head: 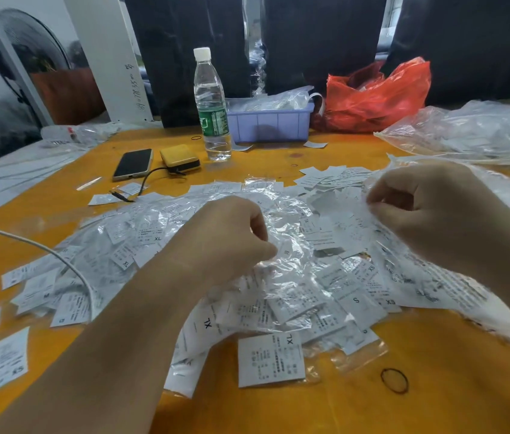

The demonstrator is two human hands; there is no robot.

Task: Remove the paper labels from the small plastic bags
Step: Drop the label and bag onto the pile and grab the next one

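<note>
A heap of small clear plastic bags [282,277] holding white paper size labels covers the middle of the orange table [435,386]. My left hand [228,236] hovers over the heap's centre, its curled fingers pinching a crinkled clear bag [288,245]. My right hand [429,208] is at the right, fingers curled and pinching the edge of a thin plastic sheet or label [369,211]. Loose white labels [332,177] lie beyond the heap. One bagged XL label [271,360] sits at the front.
A water bottle [211,108], a phone [133,163] and a yellow power bank [180,158] stand behind the heap. Further back are a lilac bin [269,125] and a red bag [376,95]. Big clear bags [473,133] lie right. A white cable [44,249] crosses left; a rubber band [394,380] lies front right.
</note>
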